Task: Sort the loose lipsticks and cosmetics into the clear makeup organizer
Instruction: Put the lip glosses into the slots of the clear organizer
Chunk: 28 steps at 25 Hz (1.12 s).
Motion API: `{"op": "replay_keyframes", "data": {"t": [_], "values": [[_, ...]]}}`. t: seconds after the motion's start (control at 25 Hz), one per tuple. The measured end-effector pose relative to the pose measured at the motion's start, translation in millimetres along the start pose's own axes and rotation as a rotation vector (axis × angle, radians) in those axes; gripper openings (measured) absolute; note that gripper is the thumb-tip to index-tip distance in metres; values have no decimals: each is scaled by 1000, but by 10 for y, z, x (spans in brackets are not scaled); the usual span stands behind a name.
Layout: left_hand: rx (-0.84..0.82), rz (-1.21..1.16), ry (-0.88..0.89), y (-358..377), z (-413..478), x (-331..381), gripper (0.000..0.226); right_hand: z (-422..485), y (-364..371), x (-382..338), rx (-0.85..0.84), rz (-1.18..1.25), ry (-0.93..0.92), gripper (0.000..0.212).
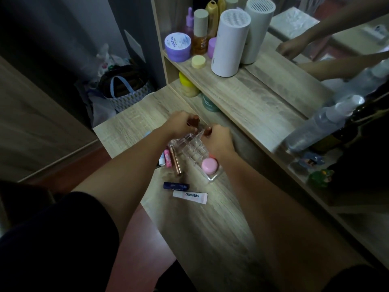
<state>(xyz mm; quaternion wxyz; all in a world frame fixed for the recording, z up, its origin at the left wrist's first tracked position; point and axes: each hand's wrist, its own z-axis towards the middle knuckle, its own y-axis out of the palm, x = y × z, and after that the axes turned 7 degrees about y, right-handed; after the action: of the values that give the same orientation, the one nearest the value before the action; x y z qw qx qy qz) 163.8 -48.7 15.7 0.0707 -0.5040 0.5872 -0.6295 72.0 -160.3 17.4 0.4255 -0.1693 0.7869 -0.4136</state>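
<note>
A clear makeup organizer lies on the wooden desk, with a round pink pot at its near end. My left hand is closed around a reddish-brown lipstick over the organizer's far end. My right hand grips another brown lipstick just above the far slots. Left of the organizer lie a rose-gold tube, a pink lip balm and a white stick. Nearer to me lie a dark blue stick and a white "LIPS" tube.
A raised shelf runs along the desk's right side, holding two white cylinders, a purple jar, bottles and a yellow disc. A clear spray bottle lies further right. Bags sit on the floor to the left.
</note>
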Motion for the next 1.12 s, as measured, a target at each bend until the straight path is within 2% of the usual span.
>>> {"op": "replay_keyframes", "data": {"t": [0.24, 0.56, 0.72, 0.84, 1.0, 1.12], "values": [[23, -114, 30, -65, -14, 10, 40, 44, -65, -46, -16, 58, -73, 19], [20, -96, 25, -149, -68, 81, 44, -46, -171, -53, 4, 101, -72, 28], [70, -115, -23, -351, -213, 31, 48, -232, -276, -112, 166, 246, -128, 45], [115, -100, -54, -539, -434, -158, 42, -469, -253, -194, 284, 310, -289, 31], [105, -4, -173, -557, -780, -519, 30, -717, 74, -281, 128, 196, -397, 17], [130, 98, -272, -368, -961, -769, 28, -745, 451, -269, -48, -101, -348, 21]]}}
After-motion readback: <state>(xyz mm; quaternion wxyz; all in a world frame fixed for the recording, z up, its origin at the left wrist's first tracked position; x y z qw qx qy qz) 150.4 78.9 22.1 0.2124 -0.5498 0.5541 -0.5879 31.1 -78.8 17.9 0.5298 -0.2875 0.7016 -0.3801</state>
